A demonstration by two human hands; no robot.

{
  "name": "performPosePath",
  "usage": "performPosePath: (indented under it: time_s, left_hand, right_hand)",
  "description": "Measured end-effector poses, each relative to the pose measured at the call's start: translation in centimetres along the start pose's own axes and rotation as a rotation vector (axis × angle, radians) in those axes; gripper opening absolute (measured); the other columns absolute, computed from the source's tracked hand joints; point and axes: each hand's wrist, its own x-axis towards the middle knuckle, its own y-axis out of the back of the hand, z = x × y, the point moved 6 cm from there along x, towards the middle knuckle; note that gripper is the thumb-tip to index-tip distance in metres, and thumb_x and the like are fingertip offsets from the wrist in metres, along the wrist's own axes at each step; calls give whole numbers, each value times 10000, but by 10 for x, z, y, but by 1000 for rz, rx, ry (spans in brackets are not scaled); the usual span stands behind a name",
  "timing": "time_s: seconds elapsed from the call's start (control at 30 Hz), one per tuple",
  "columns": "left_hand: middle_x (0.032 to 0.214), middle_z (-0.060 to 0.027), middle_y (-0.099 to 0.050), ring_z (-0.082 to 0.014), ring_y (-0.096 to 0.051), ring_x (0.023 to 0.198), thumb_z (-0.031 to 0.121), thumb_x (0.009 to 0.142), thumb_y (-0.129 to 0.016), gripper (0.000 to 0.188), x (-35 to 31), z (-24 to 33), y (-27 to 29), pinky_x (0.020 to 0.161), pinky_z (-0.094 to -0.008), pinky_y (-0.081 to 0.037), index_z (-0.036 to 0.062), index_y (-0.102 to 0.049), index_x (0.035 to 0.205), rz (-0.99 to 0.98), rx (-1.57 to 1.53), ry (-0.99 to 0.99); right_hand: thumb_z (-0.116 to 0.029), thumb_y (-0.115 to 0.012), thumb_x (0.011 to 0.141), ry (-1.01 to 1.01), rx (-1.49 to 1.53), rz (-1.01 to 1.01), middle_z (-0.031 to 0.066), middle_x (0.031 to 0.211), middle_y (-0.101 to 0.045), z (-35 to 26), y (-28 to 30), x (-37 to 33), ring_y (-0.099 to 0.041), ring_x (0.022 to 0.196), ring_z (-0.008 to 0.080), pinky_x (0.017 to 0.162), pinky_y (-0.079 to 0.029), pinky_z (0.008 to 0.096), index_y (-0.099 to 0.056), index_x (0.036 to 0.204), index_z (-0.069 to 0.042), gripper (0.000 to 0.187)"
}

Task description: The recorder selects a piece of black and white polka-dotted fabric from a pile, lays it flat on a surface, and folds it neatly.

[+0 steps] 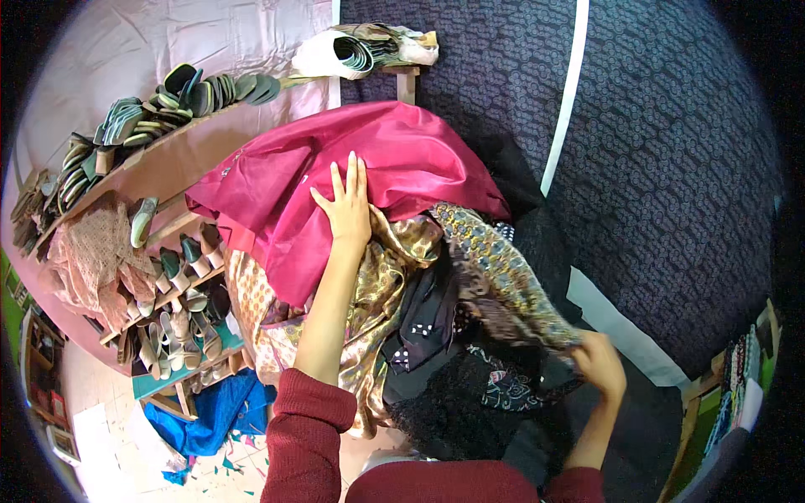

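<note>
1. The right hand [599, 362] is bent at the wrist, its fingers closed on the near end of a gold and black patterned cloth [495, 260]. That cloth runs from the middle of the pile toward the near right.
2. The left hand [346, 210] is flat on a shiny pink cloth [402, 151], fingers spread wide and pointing far. Its arm is almost straight, in a red sleeve [306, 427].
3. Between the arms lie a shiny gold cloth [377, 285] and black lace [453, 411].
4. The patterned cloth is blurry near the right hand, and the right fingertips are hard to see. The pink cloth hides what is under it.
5. On the left, a wooden rack [172, 155] holds shoe soles [201, 94] and heeled shoes [172, 335]. Peach lace [99, 251] hangs there.
6. A blue cloth [205, 419] lies on the pale tile floor [109, 369], near left, with little colored scraps.
7. A big dark patterned sheet [671, 142] fills the far right; the round picture rim cuts it off.
</note>
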Motion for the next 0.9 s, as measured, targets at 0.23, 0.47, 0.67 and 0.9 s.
performPosePath:
  time_s: [0.23,0.47,0.67,0.9]
  left_hand:
    - [1471,-78,-28,-342,-114,1331,254,616,-703,993,-11,-20,1,916,-650,-255,59,-117,1395,44,51,-52]
    - [1450,-204,-25,-432,-26,1320,461,269,-814,1314,-32,32,42,932,-706,-64,75,-216,1374,-172,-453,-303]
    - [1449,-109,-145,-401,-77,1323,308,528,-744,822,-51,15,-3,922,-727,-51,223,-414,1277,-103,-262,-197]
    - [1434,-39,-208,-356,-119,1319,180,743,-560,464,-31,24,-24,914,-729,-76,306,-502,1186,27,-179,-131]
  right_hand:
    - [-304,-554,833,152,193,33,189,972,-610,-59,-33,117,-580,938,336,823,-445,382,-529,1062,13,392]
    - [-321,-471,832,-98,-21,257,250,922,-595,-52,-112,243,-583,835,411,759,-456,477,-589,975,-14,358]
    - [-361,-480,851,64,2,64,238,835,-604,-80,-128,216,-589,786,411,685,-466,485,-588,862,-11,367]
    - [-299,-523,844,305,-295,42,181,641,-597,-97,-68,154,-605,623,343,551,-473,445,-549,778,-2,305]
